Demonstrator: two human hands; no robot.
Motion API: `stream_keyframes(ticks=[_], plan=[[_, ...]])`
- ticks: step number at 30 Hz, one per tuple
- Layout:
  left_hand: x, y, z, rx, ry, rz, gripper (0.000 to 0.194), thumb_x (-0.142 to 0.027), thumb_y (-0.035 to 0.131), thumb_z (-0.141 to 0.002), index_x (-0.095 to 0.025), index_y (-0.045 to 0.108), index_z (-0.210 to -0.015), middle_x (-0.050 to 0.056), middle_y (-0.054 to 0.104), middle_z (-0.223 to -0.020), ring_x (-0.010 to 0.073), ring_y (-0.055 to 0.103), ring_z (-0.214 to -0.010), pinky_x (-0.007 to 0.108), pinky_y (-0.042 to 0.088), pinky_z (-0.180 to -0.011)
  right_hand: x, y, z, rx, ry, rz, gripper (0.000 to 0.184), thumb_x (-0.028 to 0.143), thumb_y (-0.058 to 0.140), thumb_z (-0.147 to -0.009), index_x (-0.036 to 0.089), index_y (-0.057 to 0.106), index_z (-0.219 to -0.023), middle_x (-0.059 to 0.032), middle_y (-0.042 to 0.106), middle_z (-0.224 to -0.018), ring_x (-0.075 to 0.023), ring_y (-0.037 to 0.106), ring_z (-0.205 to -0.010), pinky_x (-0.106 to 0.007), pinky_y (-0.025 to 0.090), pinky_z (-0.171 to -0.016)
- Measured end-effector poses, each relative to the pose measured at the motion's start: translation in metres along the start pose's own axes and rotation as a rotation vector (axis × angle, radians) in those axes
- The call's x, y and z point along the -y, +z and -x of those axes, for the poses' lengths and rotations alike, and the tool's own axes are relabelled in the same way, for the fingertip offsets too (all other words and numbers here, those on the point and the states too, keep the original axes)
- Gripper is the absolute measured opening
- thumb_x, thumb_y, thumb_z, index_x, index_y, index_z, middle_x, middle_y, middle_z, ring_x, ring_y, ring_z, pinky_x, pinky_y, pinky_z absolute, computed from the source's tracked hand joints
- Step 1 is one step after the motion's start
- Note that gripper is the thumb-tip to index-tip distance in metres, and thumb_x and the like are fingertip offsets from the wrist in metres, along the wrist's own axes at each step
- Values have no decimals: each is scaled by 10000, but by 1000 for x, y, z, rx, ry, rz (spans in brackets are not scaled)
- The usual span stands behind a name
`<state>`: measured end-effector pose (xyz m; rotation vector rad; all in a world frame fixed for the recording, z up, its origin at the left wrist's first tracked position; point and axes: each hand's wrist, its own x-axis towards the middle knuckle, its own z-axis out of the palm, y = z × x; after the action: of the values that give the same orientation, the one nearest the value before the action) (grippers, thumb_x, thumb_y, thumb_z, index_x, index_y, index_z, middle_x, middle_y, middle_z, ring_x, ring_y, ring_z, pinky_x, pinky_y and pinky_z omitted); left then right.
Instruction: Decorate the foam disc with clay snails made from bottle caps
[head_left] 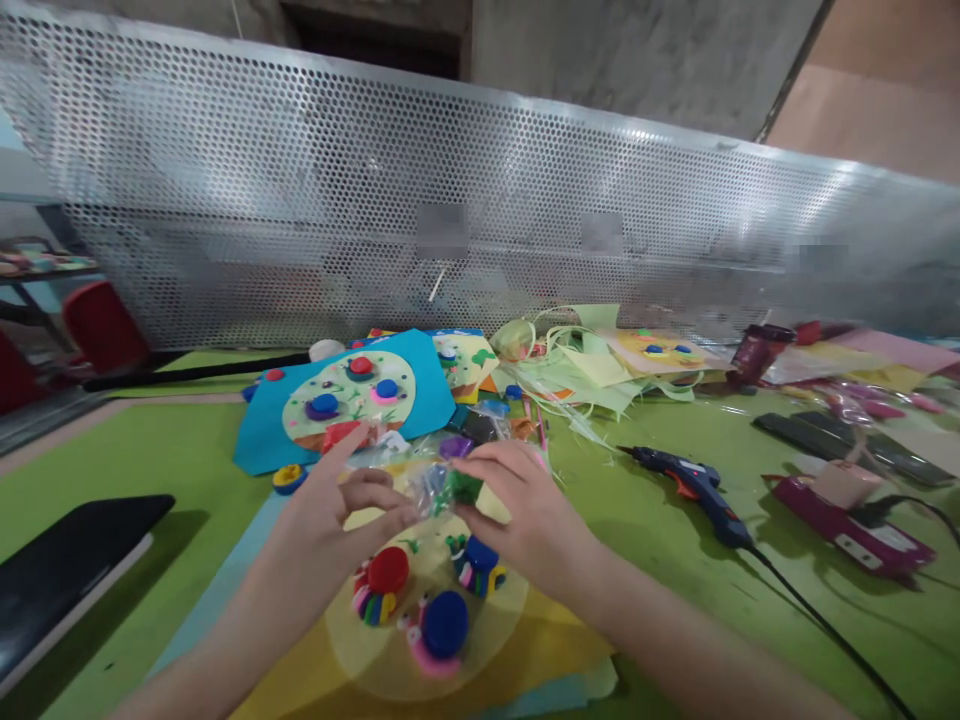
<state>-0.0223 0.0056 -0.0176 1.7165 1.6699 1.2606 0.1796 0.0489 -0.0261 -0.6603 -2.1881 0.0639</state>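
Observation:
My right hand [517, 500] is closed around green modelling clay [463, 487] in a clear plastic wrapper [429, 488]. My left hand [337, 510] meets the wrapper's left edge, its thumb and curled fingers pinched there while the index finger points forward. Below both hands lies a yellow sheet [292, 670] with a pale round piece [375, 680] on it. Three clay snails sit there: one with a red cap shell [388, 572], one with a blue cap shell [445, 624], and another blue one [482, 553] by my right wrist.
A finished-looking blue card [262, 430] with snails lies behind my left hand. To the right are a glue gun [690, 485] with its cord, a purple power strip [847, 530] and paper scraps [600, 370]. A black tablet-like object [75, 560] is at left. A perforated metal panel [480, 190] stands behind.

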Motion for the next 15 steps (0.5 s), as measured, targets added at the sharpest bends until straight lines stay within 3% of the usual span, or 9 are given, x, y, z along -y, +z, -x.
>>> stream_keyframes(ticks=[2, 7, 12, 15], plan=[[-4, -1, -2, 26, -174, 217, 793, -505, 674, -662, -201, 358, -1324, 1, 703, -721, 244, 680, -764, 395, 542, -711, -8, -2, -2, -45, 38, 43, 271, 222, 549, -841, 169, 599, -1103, -108, 609, -993, -231, 554, -974, -406, 488, -850], [-7, -2, -3, 37, -327, 422, 737, -487, 640, -713, -237, 326, -1330, 17, 700, -889, 215, 672, -781, 337, 530, -646, -30, -7, -5, -12, 289, 181, 287, 225, 544, -838, 141, 599, -1107, -128, 601, -1066, -252, 548, -1033, -440, 442, -930], [-11, -1, 0, 67, -180, 330, 766, -398, 718, -630, -218, 357, -1282, -49, 598, -715, 179, 631, -731, 317, 518, -662, -37, -4, -5, 181, 402, 257, 245, 195, 538, -842, 145, 616, -1069, -115, 612, -1064, -236, 558, -1036, -389, 459, -902], [-13, 0, 1, 40, -91, 233, 734, -374, 695, -628, -188, 377, -1263, -52, 560, -670, 218, 634, -825, 382, 513, -762, -37, -2, -4, 244, 441, 303, 234, 178, 557, -819, 126, 632, -1034, -139, 628, -1040, -280, 565, -1015, -418, 467, -868]])
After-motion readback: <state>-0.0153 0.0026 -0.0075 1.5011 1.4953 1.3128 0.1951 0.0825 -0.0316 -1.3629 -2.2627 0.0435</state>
